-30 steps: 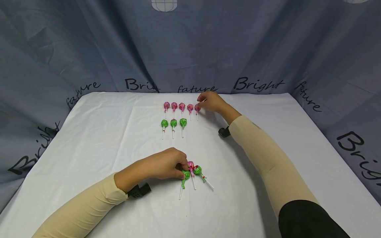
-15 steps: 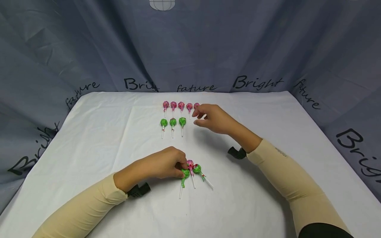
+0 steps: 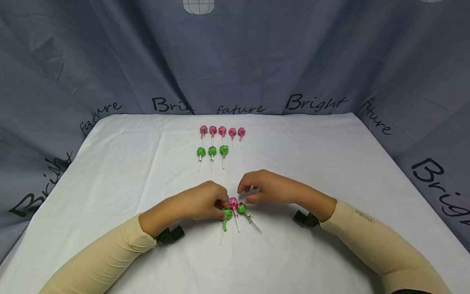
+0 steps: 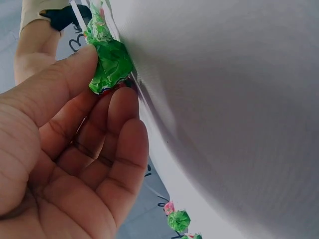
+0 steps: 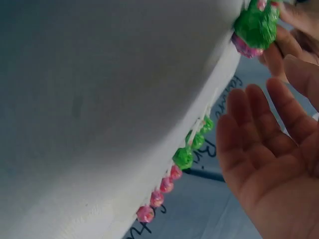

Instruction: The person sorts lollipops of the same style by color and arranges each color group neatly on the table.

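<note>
Near the front of the table, my left hand [image 3: 202, 201] pinches the head of a green-wrapped lollipop [image 4: 112, 64] between thumb and fingers; its stick points toward me. Beside it lie a pink lollipop [image 3: 233, 202] and another green lollipop [image 3: 242, 208], heads close together and sticks fanned out. My right hand [image 3: 269, 188] hovers just behind and right of this small group. Its fingers are loosely bent and hold nothing, as the right wrist view shows from the palm side. Whether the right thumb touches the right-hand green lollipop cannot be told.
Farther back on the white cloth [image 3: 312, 163] lies a row of several pink lollipops [image 3: 222, 130]. In front of it is a shorter row of three green lollipops [image 3: 212, 151]. A grey-blue curtain [image 3: 235, 61] with lettering hangs behind the table's far edge.
My right hand has left the rightmost pink lollipop in the back row and come toward me, beside the front group. The left hand has stayed in place.
</note>
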`<state>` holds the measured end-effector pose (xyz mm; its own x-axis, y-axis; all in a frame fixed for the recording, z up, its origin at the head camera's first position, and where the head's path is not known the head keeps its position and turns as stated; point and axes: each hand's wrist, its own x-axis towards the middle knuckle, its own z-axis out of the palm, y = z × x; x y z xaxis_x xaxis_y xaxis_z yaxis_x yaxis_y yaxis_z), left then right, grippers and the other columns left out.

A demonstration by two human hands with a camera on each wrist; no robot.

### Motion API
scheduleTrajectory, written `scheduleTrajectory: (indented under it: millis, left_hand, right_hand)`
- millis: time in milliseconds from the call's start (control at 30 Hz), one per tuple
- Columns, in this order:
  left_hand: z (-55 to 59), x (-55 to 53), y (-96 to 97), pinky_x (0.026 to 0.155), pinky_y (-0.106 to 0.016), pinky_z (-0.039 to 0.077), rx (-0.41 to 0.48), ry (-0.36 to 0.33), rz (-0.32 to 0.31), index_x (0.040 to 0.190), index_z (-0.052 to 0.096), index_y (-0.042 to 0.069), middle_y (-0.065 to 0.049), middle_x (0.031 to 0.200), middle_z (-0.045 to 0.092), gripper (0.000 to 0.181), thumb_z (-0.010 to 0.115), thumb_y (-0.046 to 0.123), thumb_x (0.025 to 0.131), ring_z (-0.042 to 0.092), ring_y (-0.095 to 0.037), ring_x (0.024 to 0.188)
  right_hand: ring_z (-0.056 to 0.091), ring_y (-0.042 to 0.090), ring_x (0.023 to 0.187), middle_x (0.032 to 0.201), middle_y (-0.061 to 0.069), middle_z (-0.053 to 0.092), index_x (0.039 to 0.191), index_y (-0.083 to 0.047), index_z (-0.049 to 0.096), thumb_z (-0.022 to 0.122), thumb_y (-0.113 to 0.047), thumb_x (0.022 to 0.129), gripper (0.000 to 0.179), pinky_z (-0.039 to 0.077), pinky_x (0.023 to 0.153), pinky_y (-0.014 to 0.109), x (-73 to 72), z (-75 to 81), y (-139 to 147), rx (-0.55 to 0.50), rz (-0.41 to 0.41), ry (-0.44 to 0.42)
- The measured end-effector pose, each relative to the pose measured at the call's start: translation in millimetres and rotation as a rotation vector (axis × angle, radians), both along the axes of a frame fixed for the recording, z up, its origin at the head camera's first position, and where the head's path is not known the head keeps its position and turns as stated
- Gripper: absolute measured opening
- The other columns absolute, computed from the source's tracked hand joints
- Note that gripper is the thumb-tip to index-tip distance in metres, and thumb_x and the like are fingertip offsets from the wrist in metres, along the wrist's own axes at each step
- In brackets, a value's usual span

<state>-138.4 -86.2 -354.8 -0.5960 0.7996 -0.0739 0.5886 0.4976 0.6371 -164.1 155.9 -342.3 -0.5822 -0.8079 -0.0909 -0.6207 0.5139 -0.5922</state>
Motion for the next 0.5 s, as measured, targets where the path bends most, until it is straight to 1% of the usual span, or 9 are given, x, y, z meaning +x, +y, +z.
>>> scheduleTrajectory:
  millis: [133, 233, 400, 500]
  left_hand:
    - [-0.5, -0.3, -1.0, 0.065, -0.023, 0.049, 0.003, -0.002, -0.003, 0.080, 0.072, 0.013, 0.013, 0.075, 0.060, 0.012, 0.082, 0.006, 0.080, 0.054, -0.001, 0.068]
    - [-0.9, -0.5, -1.6, 0.065, -0.023, 0.049, 0.011, -0.008, -0.005, 0.080, 0.072, 0.013, 0.013, 0.076, 0.060, 0.012, 0.082, 0.006, 0.080, 0.055, -0.001, 0.068]
    - [-1.1, -1.0, -1.7, 0.065, -0.023, 0.049, 0.017, -0.002, -0.012, 0.079, 0.071, 0.013, 0.013, 0.076, 0.060, 0.013, 0.082, 0.006, 0.080, 0.055, -0.001, 0.069]
    - [-1.4, -0.9, -1.9, 0.065, -0.023, 0.049, 0.019, 0.006, -0.017, 0.080, 0.071, 0.013, 0.013, 0.076, 0.060, 0.013, 0.082, 0.006, 0.080, 0.054, -0.001, 0.068]
  right_hand:
    - [0.060, 0.015, 0.099, 0.106, -0.005, 0.067, 0.109, -0.013, 0.070, 0.072, -0.009, 0.090, 0.020, 0.051, 0.089, 0.034, 2.6, -3.3, -0.7, 0.014, 0.034, -0.023]
    - [0.060, 0.013, 0.098, 0.105, -0.008, 0.066, 0.108, -0.014, 0.071, 0.073, -0.009, 0.090, 0.019, 0.051, 0.090, 0.032, 3.1, -5.7, -1.5, 0.005, 0.064, -0.035]
    - [0.060, 0.012, 0.096, 0.100, -0.009, 0.065, 0.105, -0.014, 0.071, 0.073, -0.008, 0.090, 0.016, 0.050, 0.089, 0.030, 3.8, -7.7, -2.5, -0.009, 0.117, -0.023]
    - [0.060, 0.013, 0.094, 0.098, -0.009, 0.064, 0.103, -0.013, 0.071, 0.073, -0.008, 0.090, 0.014, 0.050, 0.087, 0.029, 4.6, -7.8, -3.5, -0.010, 0.129, -0.013]
